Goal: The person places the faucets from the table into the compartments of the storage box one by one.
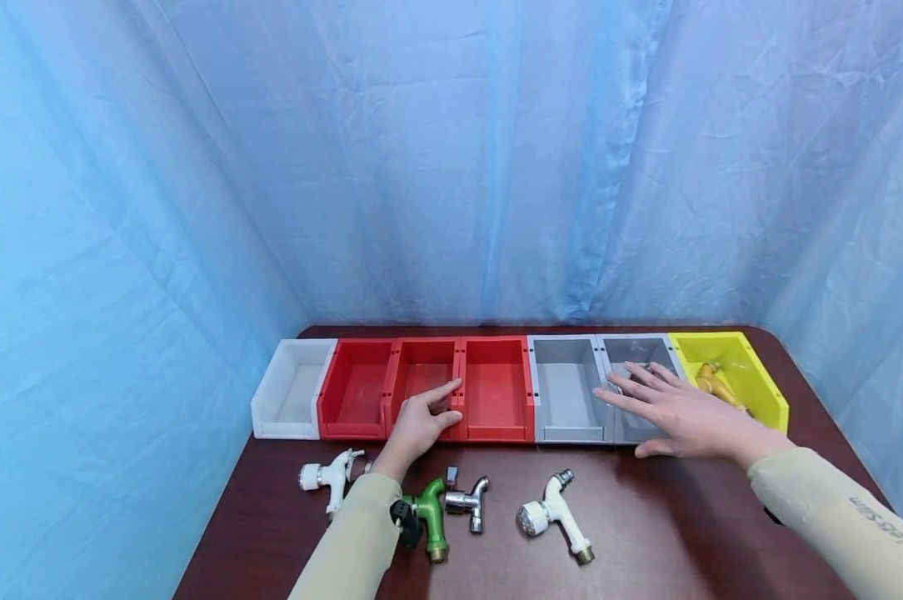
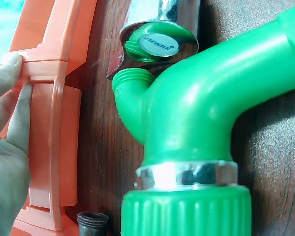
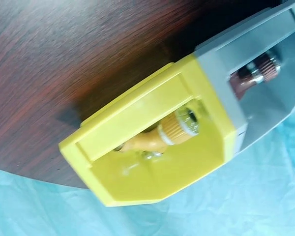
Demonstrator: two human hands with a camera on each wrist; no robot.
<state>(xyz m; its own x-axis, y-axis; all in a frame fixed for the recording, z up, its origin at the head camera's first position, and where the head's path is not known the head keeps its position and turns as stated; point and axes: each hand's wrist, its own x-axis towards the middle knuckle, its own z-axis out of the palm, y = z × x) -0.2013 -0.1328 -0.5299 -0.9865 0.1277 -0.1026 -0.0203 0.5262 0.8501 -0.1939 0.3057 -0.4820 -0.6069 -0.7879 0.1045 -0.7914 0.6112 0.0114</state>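
My left hand [image 1: 420,423] reaches to the red bins, thumb and forefinger extended to the wall between the middle red bin [image 1: 426,358] and the right red bin [image 1: 494,385]. Close below lie a green tap [image 1: 433,515] and a chrome tap [image 1: 470,502]. The right hand [image 1: 672,410], fingers spread and holding nothing, hovers above the right grey bin [image 1: 630,427]. A reddish-brown tap [image 3: 253,74] lies inside that bin, mostly covered by the hand in the head view. Beside it, the yellow bin [image 1: 768,392] contains a yellow-orange tap [image 3: 162,135].
At the row's left end stand a white bin [image 1: 271,404] and another red bin [image 1: 357,383]; the left grey bin [image 1: 564,392] is right of centre. Two white taps lie on the brown table [image 1: 646,533]: a left tap [image 1: 335,477] and a right tap [image 1: 560,512]. Blue curtains [image 1: 451,167] enclose the table.
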